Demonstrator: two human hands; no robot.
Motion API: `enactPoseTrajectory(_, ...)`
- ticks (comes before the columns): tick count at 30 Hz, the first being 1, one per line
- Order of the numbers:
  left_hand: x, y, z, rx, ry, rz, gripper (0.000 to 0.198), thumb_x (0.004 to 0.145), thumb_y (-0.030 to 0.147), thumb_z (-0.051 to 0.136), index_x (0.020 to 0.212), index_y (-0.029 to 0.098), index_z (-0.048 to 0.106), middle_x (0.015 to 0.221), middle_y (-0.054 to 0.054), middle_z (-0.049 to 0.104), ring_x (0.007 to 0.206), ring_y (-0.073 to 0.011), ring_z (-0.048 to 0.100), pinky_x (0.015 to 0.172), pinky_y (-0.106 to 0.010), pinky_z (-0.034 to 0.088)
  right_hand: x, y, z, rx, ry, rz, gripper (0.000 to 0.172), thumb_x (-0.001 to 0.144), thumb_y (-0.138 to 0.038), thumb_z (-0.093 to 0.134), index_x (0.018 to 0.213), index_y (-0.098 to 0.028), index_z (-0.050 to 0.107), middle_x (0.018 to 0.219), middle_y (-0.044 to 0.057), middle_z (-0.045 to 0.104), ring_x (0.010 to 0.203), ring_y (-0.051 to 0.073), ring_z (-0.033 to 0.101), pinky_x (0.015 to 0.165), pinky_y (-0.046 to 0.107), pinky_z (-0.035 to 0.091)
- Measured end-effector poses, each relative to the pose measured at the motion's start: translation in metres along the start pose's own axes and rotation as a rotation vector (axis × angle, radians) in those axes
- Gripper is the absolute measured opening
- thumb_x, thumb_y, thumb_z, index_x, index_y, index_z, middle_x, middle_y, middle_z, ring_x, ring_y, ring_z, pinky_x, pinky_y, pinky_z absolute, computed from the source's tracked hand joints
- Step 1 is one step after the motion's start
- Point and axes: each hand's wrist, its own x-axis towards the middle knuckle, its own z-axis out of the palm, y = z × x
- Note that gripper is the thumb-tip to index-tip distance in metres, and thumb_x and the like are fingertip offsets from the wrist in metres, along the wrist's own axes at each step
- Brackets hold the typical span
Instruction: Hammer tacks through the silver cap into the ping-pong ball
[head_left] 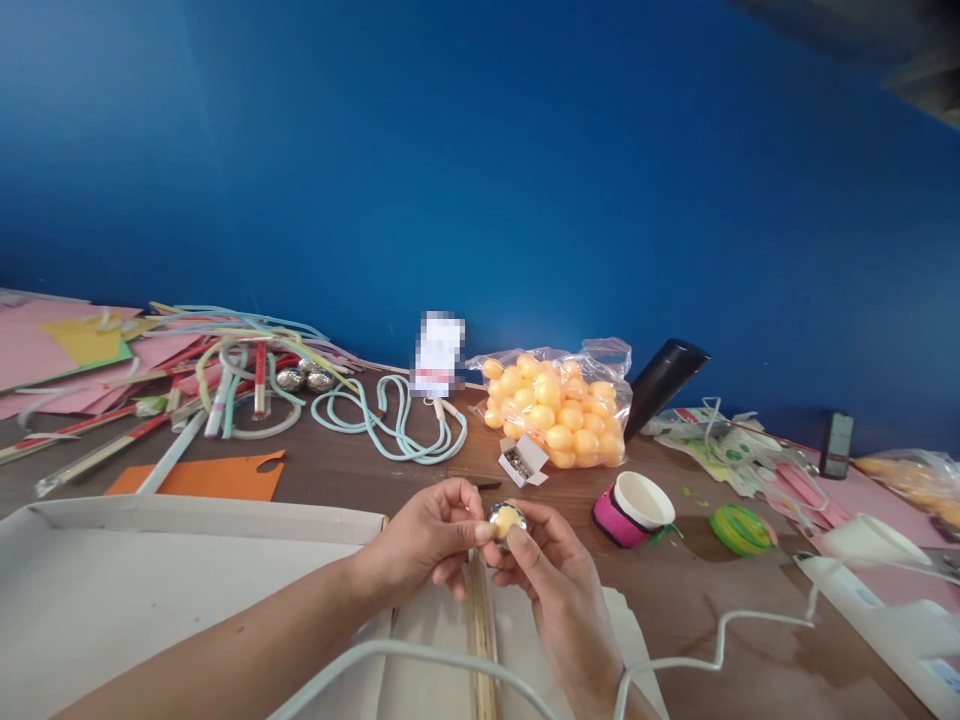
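A small shiny silver ball (pixel 508 516) with a pale yellow patch sits between my two hands. My left hand (pixel 439 535) pinches its left side with thumb and fingertips. Closed round the right side is my right hand (pixel 562 575), its thumb pressing near the yellow patch. The fingers cover much of the ball. Below them, a pale wooden strip (pixel 484 640) lies lengthwise over white card. Just beyond my fingers stands a small open white box (pixel 523 460) with tiny metallic pieces inside.
Behind lie a bag of orange balls (pixel 559 410), a looped light-blue cord (pixel 367 420) and a black cylinder (pixel 664 385). A pink-wrapped cup (pixel 619 515) and green tape roll (pixel 741 530) are rightward. A white cable (pixel 720 640) crosses the foreground. A large white tray (pixel 187 510) occupies the left.
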Motion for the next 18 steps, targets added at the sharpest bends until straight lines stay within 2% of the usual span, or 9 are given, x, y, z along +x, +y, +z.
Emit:
enactPoseTrajectory(6,0.0011,-0.0018,-0.0015,0.024,0.01,-0.008,0.02,0.077,0.027,0.062,0.077,0.018,0.044,0.061,-0.002,0.067,0.028,-0.0005,0.033,0.036,-0.016,0.04,0.0002,0.0018,0.0011,0.051,0.001,0.012,0.019,0.086,-0.028,0.056,0.101,-0.017,0.056,0.08,0.004,0.062,0.066,0.014,0.056,0.061,0.029,0.047)
enactPoseTrajectory(11,0.0022,-0.0029,0.0005,-0.073,0.027,0.047,0.017,0.079,0.027,0.059,0.078,0.017,0.045,0.06,-0.001,0.065,0.031,-0.0006,0.032,0.038,-0.017,0.041,0.0023,0.0026,0.0048,0.207,-0.031,0.074,0.02,0.09,-0.028,0.05,0.101,-0.014,0.058,0.072,0.004,0.063,0.066,0.012,0.055,0.06,0.025,0.046)
enactPoseTrajectory(18,0.0011,-0.0011,0.0021,-0.119,0.096,0.066,0.02,0.082,0.035,0.053,0.079,0.016,0.049,0.062,0.0,0.058,0.037,-0.0021,0.032,0.039,-0.017,0.039,0.0062,0.0065,0.0024,0.37,0.035,0.142,0.02,0.088,-0.028,0.053,0.094,-0.013,0.063,0.074,0.002,0.06,0.061,0.009,0.052,0.052,0.02,0.048)
